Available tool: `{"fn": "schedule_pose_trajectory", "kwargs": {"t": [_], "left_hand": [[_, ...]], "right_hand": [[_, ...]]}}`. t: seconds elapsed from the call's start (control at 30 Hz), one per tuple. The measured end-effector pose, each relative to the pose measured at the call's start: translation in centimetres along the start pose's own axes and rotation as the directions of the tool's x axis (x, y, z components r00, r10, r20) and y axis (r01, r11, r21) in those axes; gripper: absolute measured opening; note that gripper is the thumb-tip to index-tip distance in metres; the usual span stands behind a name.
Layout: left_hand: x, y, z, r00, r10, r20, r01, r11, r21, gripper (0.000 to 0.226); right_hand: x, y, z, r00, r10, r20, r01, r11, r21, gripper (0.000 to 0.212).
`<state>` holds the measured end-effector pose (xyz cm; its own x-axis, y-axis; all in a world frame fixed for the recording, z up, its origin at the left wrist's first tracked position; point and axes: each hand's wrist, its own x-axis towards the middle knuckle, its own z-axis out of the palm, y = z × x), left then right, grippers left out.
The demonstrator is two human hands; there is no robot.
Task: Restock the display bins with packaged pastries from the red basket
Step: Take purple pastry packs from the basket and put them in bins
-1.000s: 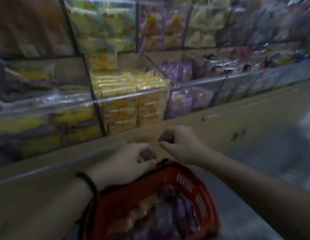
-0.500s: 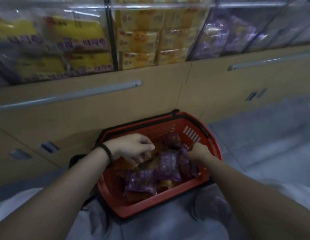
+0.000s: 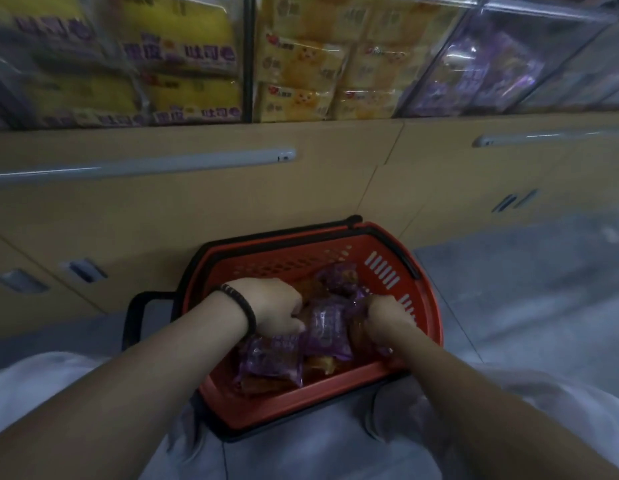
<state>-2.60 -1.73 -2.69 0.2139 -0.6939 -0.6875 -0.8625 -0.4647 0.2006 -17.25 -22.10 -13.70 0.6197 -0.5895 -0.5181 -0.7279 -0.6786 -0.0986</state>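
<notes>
Both hands are inside the red basket [image 3: 426,308]. Left hand [image 3: 273,306] is curled down onto the purple-wrapped pastries [image 3: 327,329]; right hand [image 3: 387,315] is clenched around wrappers at the pile's right edge. Clear display bins [image 3: 294,57] stand above, well apart.

Both arms reach down; left hand [image 3: 273,306], right hand [image 3: 384,315] fingers curled.

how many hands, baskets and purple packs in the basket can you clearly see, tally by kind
Hands in the basket: 2, the left hand and the right hand
Red basket: 1
Purple packs that show clearly in it: 3, near, middle, far
Total: 6
More packs lie under the hands, too hidden to count.
</notes>
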Motion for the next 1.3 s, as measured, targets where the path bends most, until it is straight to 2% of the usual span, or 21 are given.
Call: {"fn": "schedule_pose_trajectory", "kwargs": {"t": [0.1,0.2,0.3,0.37,0.4,0.43,0.5,0.57,0.67,0.77,0.8,0.83,0.93,1.0,1.07,1.13,1.23,1.3], "left_hand": [[-0.1,-0.8,0.2,0.999,-0.04,-0.006,0.041,0.995,0.09,0.044],[-0.2,-1.0,-0.1,0.997,-0.029,-0.068,0.027,0.999,-0.024,0.047],[0.4,-1.4,0.5,0.984,-0.044,-0.172,0.01,0.982,-0.191,0.081],[0.5,-1.2,0.7,0.968,-0.052,-0.247,-0.038,0.937,-0.347,0.104],[0.4,-0.9,0.7,0.959,-0.048,-0.278,-0.079,0.899,-0.43,0.108],[0.1,-0.6,0.7,0.954,-0.049,-0.297,-0.12,0.842,-0.526,0.107],[-0.3,0.0,0.6,0.947,-0.055,-0.316,-0.201,0.663,-0.721,0.093],[-0.5,0.3,0.8,0.938,-0.067,-0.339,-0.253,0.538,-0.804,0.078],[-0.3,-0.1,1.0,0.91,-0.189,-0.37,-0.239,0.49,-0.838,0.053],[-0.1,-1.3,1.2,0.887,-0.317,-0.335,-0.105,0.568,-0.817,0.044],[-0.1,-1.7,1.3,0.885,-0.349,-0.309,-0.055,0.58,-0.812,0.044],[-0.2,-2.0,1.4,0.885,-0.371,-0.28,-0.014,0.581,-0.814,0.046],[-0.7,-2.8,1.5,0.887,-0.4,-0.232,0.033,0.554,-0.832,0.064],[-1.0,-3.1,1.7,0.893,-0.394,-0.217,0.009,0.498,-0.867,0.076],[-1.2,-3.3,1.8,0.906,-0.379,-0.186,-0.019,0.404,-0.915,0.072],[-1.3,-3.4,1.8,0.915,-0.372,-0.155,-0.03,0.32,-0.947,0.072],[-1.0,-3.8,2.0,0.925,-0.354,-0.14,-0.031,0.297,-0.954,0.072],[-0.7,-4.2,2.1,0.918,-0.368,-0.15,-0.041,0.287,-0.957,0.069]], "right_hand": [[-0.4,-0.1,-2.9,0.999,-0.045,-0.005,0.045,0.999,-0.002,0.04],[-1.5,-0.6,-7.1,0.986,-0.163,-0.041,0.165,0.983,0.085,0.02],[-3.1,-1.6,-10.9,0.967,-0.253,-0.03,0.251,0.926,0.282,0.016],[-4.2,-2.5,-12.5,0.959,-0.283,-0.019,0.264,0.866,0.425,0.016],[-4.6,-3.1,-13.0,0.954,-0.299,-0.031,0.277,0.834,0.476,0.018],[-5.1,-3.8,-13.4,0.947,-0.319,-0.047,0.297,0.804,0.514,0.02],[-5.8,-5.2,-13.6,0.937,-0.342,-0.068,0.315,0.746,0.587,0.024],[-6.3,-6.4,-13.3,0.93,-0.363,-0.058,0.307,0.682,0.664,0.028],[-6.1,-7.3,-12.3,0.916,-0.397,-0.061,0.316,0.62,0.718,0.034],[-4.4,-6.9,-10.5,0.941,-0.328,-0.085,0.254,0.519,0.816,0.033],[-3.2,-6.5,-9.3,0.961,-0.261,-0.096,0.223,0.52,0.825,0.029],[-2.4,-6.2,-8.2,0.975,-0.196,-0.103,0.199,0.571,0.797,0.025],[0.0,-4.5,-3.7,0.996,-0.081,-0.032,0.084,0.789,0.609,0.01],[1.2,-3.6,-0.7,0.991,-0.036,0.133,-0.044,0.832,0.553,0.025],[1.9,-3.0,1.8,0.969,0.059,0.241,-0.18,0.837,0.517,0.024],[2.3,-3.1,3.3,0.953,0.117,0.278,-0.252,0.815,0.522,0.028],[2.9,-3.8,4.2,0.954,0.123,0.272,-0.226,0.894,0.388,0.058],[3.0,-4.2,4.7,0.955,0.152,0.256,-0.235,0.913,0.334,0.068]]}}
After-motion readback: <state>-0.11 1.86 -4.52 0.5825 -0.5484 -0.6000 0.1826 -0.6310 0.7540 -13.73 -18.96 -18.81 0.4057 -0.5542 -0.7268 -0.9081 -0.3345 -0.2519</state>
